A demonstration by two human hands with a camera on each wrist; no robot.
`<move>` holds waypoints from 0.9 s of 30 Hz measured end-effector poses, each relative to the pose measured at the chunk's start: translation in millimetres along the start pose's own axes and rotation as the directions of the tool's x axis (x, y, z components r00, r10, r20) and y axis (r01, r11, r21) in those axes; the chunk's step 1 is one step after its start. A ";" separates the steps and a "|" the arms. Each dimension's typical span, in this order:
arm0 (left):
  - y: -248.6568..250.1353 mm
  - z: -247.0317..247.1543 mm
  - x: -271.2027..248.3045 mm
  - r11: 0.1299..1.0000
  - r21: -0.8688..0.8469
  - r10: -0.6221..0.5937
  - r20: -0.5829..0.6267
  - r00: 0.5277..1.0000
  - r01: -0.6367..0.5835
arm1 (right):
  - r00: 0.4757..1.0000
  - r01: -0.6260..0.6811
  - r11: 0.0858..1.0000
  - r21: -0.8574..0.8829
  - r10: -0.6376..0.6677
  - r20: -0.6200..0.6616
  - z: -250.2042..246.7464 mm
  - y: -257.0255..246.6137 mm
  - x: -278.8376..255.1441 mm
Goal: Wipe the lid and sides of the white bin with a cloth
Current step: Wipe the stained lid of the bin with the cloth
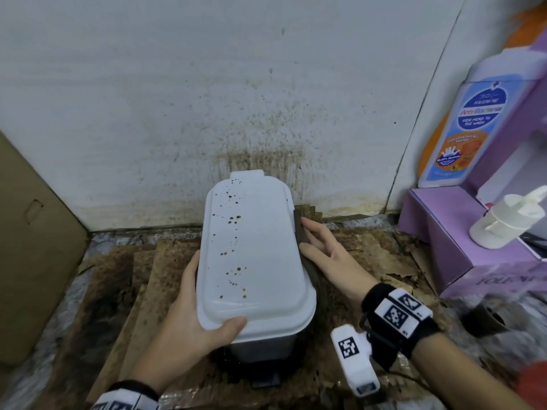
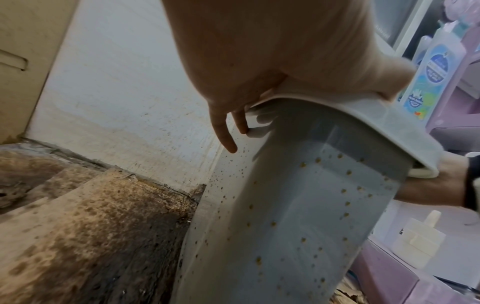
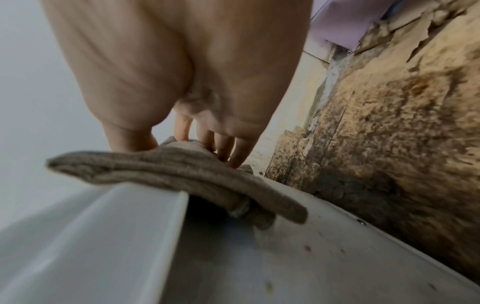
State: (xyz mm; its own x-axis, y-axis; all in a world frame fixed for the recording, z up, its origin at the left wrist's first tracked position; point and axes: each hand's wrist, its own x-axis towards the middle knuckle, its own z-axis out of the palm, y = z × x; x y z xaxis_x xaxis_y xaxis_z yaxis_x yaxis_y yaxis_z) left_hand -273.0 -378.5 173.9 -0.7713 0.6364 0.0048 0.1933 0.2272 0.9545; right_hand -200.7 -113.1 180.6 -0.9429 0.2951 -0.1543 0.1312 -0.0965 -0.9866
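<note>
A white pedal bin stands against the wall, its lid (image 1: 260,247) dotted with brown spots along the left half. My left hand (image 1: 192,306) grips the lid's front left corner, thumb on top and fingers down the left side. The spotted grey side of the bin (image 2: 298,205) fills the left wrist view below my left hand (image 2: 259,51). My right hand (image 1: 322,247) lies flat, pressing a folded brown cloth (image 1: 298,229) against the bin's right side just under the lid's rim. In the right wrist view the cloth (image 3: 168,166) sits under the straight fingers (image 3: 228,152).
Stained cardboard sheets (image 1: 148,276) cover the floor around the bin. The white wall (image 1: 236,113) behind is spattered brown. A brown box (image 1: 35,247) stands at the left. A purple display stand (image 1: 461,241) with a white pump bottle (image 1: 500,223) is close on the right.
</note>
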 end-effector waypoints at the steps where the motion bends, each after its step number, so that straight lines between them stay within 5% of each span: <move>1: 3.0 0.8 -0.3 1.000 -0.006 -0.006 0.001 1.000 0.006 | 1.000 -0.001 1.000 -0.009 0.001 0.002 -1.0 -3.1 5.6; 18: 3.8 -8.3 12.7 0.997 0.047 0.054 0.070 0.996 -0.058 | 1.000 -0.005 0.964 -0.266 0.006 0.003 -19.3 -33.6 108.3; 27: -1.1 -5.9 9.6 0.996 0.042 0.074 0.064 0.995 -0.077 | 1.000 0.027 0.932 -0.362 -0.030 -0.003 -10.0 -36.9 106.6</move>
State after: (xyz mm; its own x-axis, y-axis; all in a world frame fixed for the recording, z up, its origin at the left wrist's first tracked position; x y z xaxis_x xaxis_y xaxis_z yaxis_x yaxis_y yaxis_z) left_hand -284.2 -377.0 174.7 -0.7143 0.6976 0.0561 0.2775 0.2087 0.9378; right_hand -303.0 -68.6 200.0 -0.9456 0.3004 -0.1250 0.2079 0.2621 -0.9424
